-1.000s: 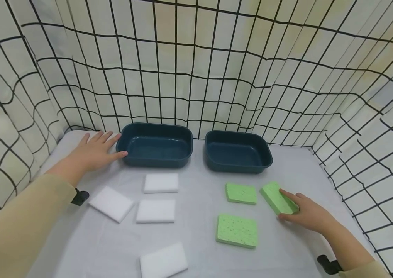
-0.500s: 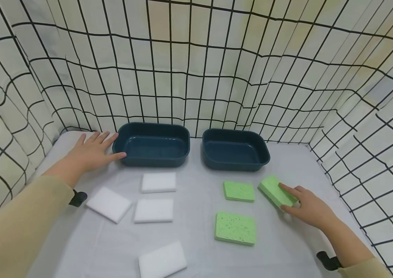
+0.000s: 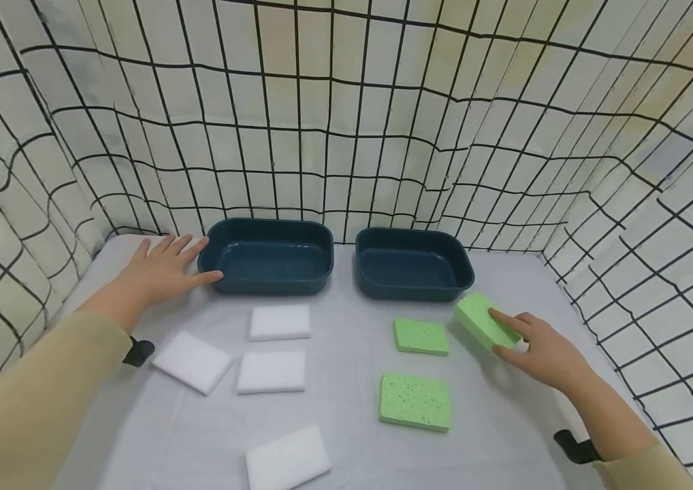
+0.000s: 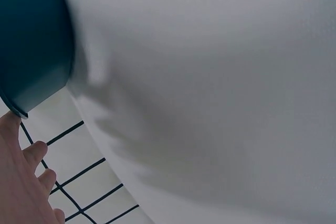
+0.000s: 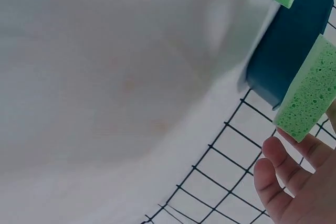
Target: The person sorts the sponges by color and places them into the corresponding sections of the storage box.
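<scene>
My right hand (image 3: 545,350) pinches a green sponge (image 3: 485,321) between thumb and fingers, tilted and raised above the table at the right. In the right wrist view the sponge (image 5: 310,90) shows its pitted face, with the right bin behind it. My left hand (image 3: 159,272) rests with fingers spread at the left end of a dark blue bin (image 3: 267,287), its thumb touching the rim. A second blue bin (image 3: 414,292) stands to the right of it. Two more green sponges, a smaller one (image 3: 421,337) and a larger one (image 3: 415,401), lie flat before that bin.
Several white sponge blocks lie on the left and middle of the white-covered table, among them one near my left forearm (image 3: 192,361) and one at the front (image 3: 288,457). A black wire grid (image 3: 328,139) backed by white cloth encloses the back and sides.
My right hand has lifted the green sponge off the table and moved it slightly up and toward the right bin. The left hand stays at its bin.
</scene>
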The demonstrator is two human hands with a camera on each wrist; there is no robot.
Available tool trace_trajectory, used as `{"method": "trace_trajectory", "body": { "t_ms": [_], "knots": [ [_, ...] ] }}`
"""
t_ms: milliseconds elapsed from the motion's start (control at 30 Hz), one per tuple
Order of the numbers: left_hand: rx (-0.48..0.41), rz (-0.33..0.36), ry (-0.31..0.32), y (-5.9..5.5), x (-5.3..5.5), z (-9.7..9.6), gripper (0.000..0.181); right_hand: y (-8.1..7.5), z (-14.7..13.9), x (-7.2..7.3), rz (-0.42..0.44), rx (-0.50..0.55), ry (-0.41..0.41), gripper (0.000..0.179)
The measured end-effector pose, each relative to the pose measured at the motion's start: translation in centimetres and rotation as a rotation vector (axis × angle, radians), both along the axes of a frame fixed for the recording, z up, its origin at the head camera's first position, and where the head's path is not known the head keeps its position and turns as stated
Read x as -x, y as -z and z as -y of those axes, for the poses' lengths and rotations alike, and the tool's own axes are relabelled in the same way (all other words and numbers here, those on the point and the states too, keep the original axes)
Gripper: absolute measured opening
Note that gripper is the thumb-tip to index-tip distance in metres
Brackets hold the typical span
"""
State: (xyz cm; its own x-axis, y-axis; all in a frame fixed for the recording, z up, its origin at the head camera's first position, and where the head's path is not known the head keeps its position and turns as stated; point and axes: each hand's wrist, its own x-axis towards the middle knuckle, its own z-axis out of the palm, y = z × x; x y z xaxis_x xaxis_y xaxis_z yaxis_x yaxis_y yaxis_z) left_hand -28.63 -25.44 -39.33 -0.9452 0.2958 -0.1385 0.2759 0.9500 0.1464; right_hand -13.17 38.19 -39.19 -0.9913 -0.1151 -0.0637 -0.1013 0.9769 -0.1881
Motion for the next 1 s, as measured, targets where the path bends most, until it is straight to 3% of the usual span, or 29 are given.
{"method": "trace_trajectory", "body": {
  "t_ms": [567, 1000],
  "knots": [
    [-0.034, 0.031, -0.035, 0.1, -0.4, 0.1, 0.112, -3.2, 6.4, 4.4, -0.099, 0.023, -0.141, 0.065],
    [-0.022, 0.016, -0.007, 0.2, 0.1, -0.9, 0.112, -4.0, 11.2, 8.3, -0.106, 0.034, -0.237, 0.063]
  ]
}}
